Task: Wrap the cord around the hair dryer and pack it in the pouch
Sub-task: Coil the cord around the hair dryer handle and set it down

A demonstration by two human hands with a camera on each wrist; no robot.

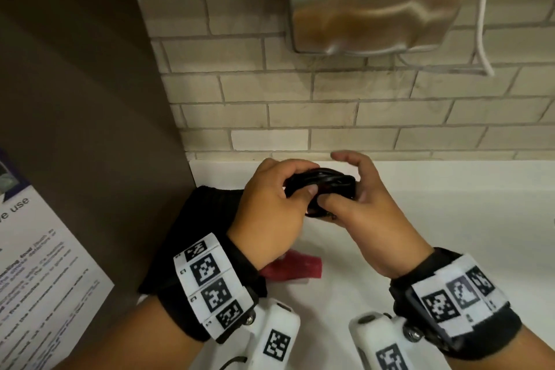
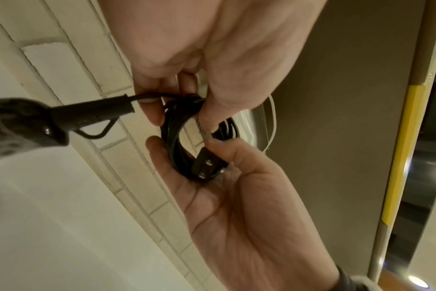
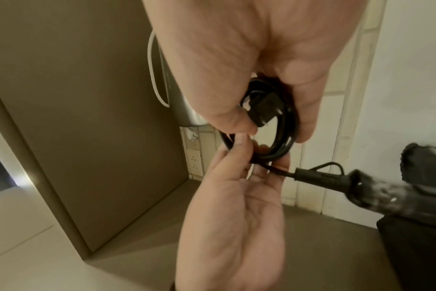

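Note:
The black cord [image 1: 321, 180] is gathered into a coil held between both hands above the white counter [image 1: 450, 219]. My left hand [image 1: 297, 186] pinches one side of the coil [image 2: 174, 130] with thumb and fingers. My right hand [image 1: 339, 189] grips the other side, its thumb on the plug [image 2: 207, 163], index finger lifted. From the coil a short stretch of cord runs to the dark hair dryer [image 2: 13, 122], which hangs beside the hands [image 3: 386, 195]; the head view hides most of it. The black pouch [image 1: 198, 219] lies on the counter under my left wrist.
A red item [image 1: 297, 270] lies on the counter below my left hand. A brown partition [image 1: 90, 99] with a printed notice [image 1: 45, 264] closes the left side. On the tiled wall hangs a steel hand dryer [image 1: 375, 0]. A wall socket [image 3: 194, 163] sits low by the partition.

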